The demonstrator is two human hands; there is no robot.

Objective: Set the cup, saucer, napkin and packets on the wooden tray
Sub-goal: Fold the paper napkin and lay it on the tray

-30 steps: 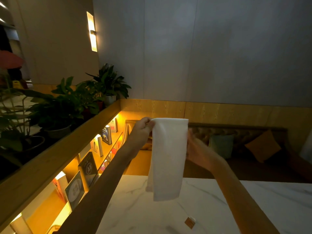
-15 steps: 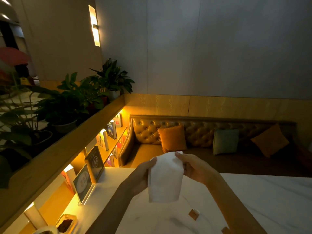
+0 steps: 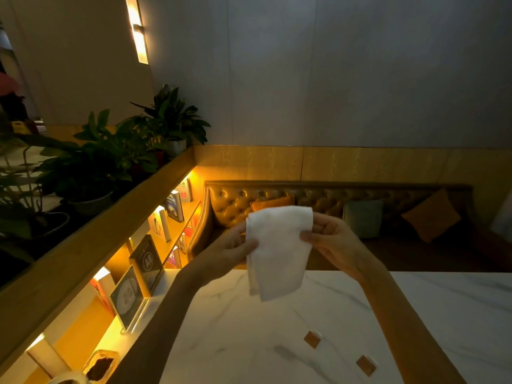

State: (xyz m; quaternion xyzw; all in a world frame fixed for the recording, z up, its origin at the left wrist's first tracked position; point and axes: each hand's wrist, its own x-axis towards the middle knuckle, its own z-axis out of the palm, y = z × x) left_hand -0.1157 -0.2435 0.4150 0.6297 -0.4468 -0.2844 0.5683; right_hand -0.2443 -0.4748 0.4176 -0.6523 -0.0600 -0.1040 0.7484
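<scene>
A wall lamp [image 3: 137,29] is glowing far left on grey panelled walls [image 3: 332,73]. A tufted leather sofa [image 3: 318,200] with cushions [image 3: 429,214] is sitting beyond the marble table [image 3: 457,314]; potted plants [image 3: 116,151] are lining a lit bookshelf [image 3: 116,273] at left.

The napkin [image 3: 278,250], which hung long and unfolded 1.0 s ago, is now doubled over into a shorter piece. The left hand [image 3: 234,250] and right hand [image 3: 331,242] have dropped from up against the wall panel to just above the table's [image 3: 443,314] far edge, each pinching 1 side of it.
</scene>
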